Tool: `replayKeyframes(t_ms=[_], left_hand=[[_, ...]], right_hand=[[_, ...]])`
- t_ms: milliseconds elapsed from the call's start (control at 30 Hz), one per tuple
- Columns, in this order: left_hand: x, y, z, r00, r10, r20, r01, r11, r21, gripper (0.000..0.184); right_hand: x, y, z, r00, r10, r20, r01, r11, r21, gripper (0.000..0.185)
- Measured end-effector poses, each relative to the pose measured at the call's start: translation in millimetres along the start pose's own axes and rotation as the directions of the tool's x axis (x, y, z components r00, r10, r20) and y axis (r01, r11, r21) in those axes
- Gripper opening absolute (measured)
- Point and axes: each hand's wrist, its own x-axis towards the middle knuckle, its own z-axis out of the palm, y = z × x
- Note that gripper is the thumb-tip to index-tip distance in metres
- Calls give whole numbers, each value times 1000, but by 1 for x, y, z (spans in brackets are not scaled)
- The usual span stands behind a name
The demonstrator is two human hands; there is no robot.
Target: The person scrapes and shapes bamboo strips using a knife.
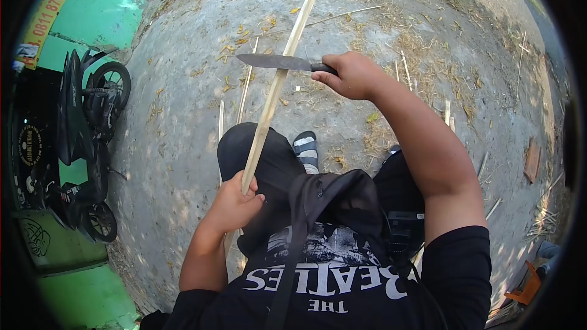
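My left hand (235, 203) is closed around the near end of a long pale strip of bamboo or wood (269, 107). The strip slants up and away from me, over my dark-clothed knee, its far end above the ground. In my right hand (350, 75) is the black handle of a knife (275, 61). Its wide dark blade lies crosswise over the strip, a little past the middle, with the tip pointing left. Whether the edge has bitten into the strip, I cannot tell.
Several thin strips (246, 82) lie on the grey ground (177, 85) among dry leaves and shavings. A parked motorcycle (92, 116) stands at the left by a green wall (104, 15). A brick-like piece (532, 160) and an orange object (524, 284) are at the right.
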Motion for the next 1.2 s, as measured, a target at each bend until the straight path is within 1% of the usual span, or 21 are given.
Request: replayKeyframes(t_ms=[33, 100, 167, 200, 300, 333, 433, 467, 533, 567, 633, 667, 700, 767, 867, 967, 1000, 1033, 1100, 1167, 1200], left_hand=[[0, -6, 0, 1000, 2, -16, -2, 1000, -4, 23], [-3, -11, -1, 1000, -20, -10, 19, 999, -47, 23], [-2, -11, -3, 999, -34, -1, 33, 991, -127, 23], [-3, -8, -2, 999, -40, -10, 39, 994, -101, 22], [-2, 6, 1, 999, -44, -32, 44, 999, -16, 21], [-3, 8, 1, 998, -46, -41, 46, 999, 10, 21], [-3, 2, 1, 996, -4, -91, 12, 996, 86, 20], [-3, 0, 0, 995, 11, -104, 1, 993, 117, 19], [-2, -2, -4, 995, -23, -93, 36, 990, 136, 19], [-4, -3, -4, 995, -44, -94, 57, 988, 140, 19], [-5, 5, 1, 994, -9, -112, 26, 988, 154, 18], [-6, 8, 3, 994, 7, -112, 11, 986, 166, 18], [-7, 6, 4, 994, 5, -107, 13, 986, 165, 18], [-6, 2, 3, 993, 17, -118, 2, 987, 160, 18], [-6, -9, -5, 992, -12, -126, 24, 995, 98, 18], [-6, 5, 1, 992, 41, -116, -15, 977, 211, 18], [-7, 7, -1, 992, 29, -125, -2, 976, 216, 17], [-10, 9, 0, 992, 15, -126, 13, 976, 219, 17], [-11, 4, 2, 991, 16, -136, 10, 982, 190, 17], [-9, -5, 2, 990, 31, -135, -12, 989, 145, 16], [-12, -8, 0, 991, 11, -132, 9, 988, 151, 16]], right_hand=[[-2, -4, 9, 1000, 11, 9, -11, 996, 84, 58], [-6, -26, 8, 999, -23, -45, 31, 985, 169, 57], [-14, -46, 8, 993, -117, 18, 115, 988, 103, 56], [-15, -52, 8, 985, -166, 48, 162, 984, 71, 56], [-14, -49, 9, 973, -220, 62, 219, 975, 27, 55], [-9, -37, 9, 991, -133, -17, 134, 989, 65, 54], [-3, -20, 4, 996, -84, 31, 81, 993, 82, 55], [-5, -25, 7, 993, -112, 23, 109, 991, 83, 55], [-10, -38, 11, 988, -156, 10, 154, 984, 85, 56], [-15, -45, 13, 983, -178, 43, 175, 982, 65, 56], [-18, -58, 15, 968, -230, 100, 228, 973, 25, 56], [-12, -47, 15, 978, -205, 36, 203, 978, 41, 56], [-3, -31, 9, 998, -66, -7, 67, 994, 91, 57], [-3, -21, 1, 997, -64, 52, 61, 997, 55, 57], [-7, -39, 13, 997, -80, 9, 78, 985, 156, 57], [-19, -64, 12, 969, -209, 131, 208, 978, 21, 57], [-17, -60, 10, 969, -223, 108, 223, 975, 8, 57], [-9, -42, 13, 989, -146, 2, 145, 985, 88, 56], [-1, -19, -2, 993, -84, 88, 83, 996, 11, 56], [-6, -32, 6, 996, -84, 27, 80, 990, 120, 56], [-7, -35, 8, 996, -84, 11, 81, 986, 148, 56]])
